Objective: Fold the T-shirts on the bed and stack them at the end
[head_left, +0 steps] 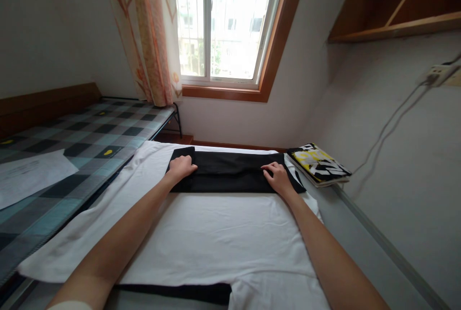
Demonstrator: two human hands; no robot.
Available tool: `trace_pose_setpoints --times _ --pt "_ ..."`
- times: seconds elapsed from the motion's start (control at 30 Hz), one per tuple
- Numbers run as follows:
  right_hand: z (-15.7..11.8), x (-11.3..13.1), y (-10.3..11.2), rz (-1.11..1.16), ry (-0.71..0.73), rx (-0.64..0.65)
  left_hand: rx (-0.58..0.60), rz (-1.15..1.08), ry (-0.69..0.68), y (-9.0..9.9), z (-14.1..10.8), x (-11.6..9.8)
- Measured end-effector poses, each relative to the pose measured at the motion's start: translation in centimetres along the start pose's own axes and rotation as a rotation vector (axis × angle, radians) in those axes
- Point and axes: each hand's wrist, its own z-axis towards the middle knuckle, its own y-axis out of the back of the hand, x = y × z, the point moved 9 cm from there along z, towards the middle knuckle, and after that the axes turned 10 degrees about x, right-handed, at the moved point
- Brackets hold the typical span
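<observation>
A white shirt (223, 238) lies spread out in front of me, its lower part reaching toward the left edge. Across its far end rests a folded black cloth (226, 171), a wide flat strip. My left hand (182, 167) is closed at the left end of this strip, its fingers curled on the fabric. At the right end, my right hand (276, 175) touches the black cloth with its fingers bent and apart. More black fabric (187, 293) shows under the near edge of the white shirt.
A checkered bed (122, 130) with a paper sheet (32, 175) on it is at the left. A folded patterned cloth (320, 163) lies on the right, by the wall. Beyond are a curtain (151, 36) and a window (226, 22); a shelf (399, 27) hangs upper right.
</observation>
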Motion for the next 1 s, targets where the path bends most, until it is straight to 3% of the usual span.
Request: trace_pose_setpoints --times 0.3,0.73,1.0 --pt "0.0 0.2 0.1 -0.005 -0.003 -0.001 -0.045 -0.088 -0.106 1.1 -0.8 -1.4" --pt "-0.1 0.2 0.1 0.011 -0.011 0.01 -0.085 -0.224 -0.261 0.0 -0.9 -3.7" --pt "-0.1 0.2 0.2 0.02 -0.016 0.001 -0.078 -0.295 -0.283 -0.1 -1.0 -4.2"
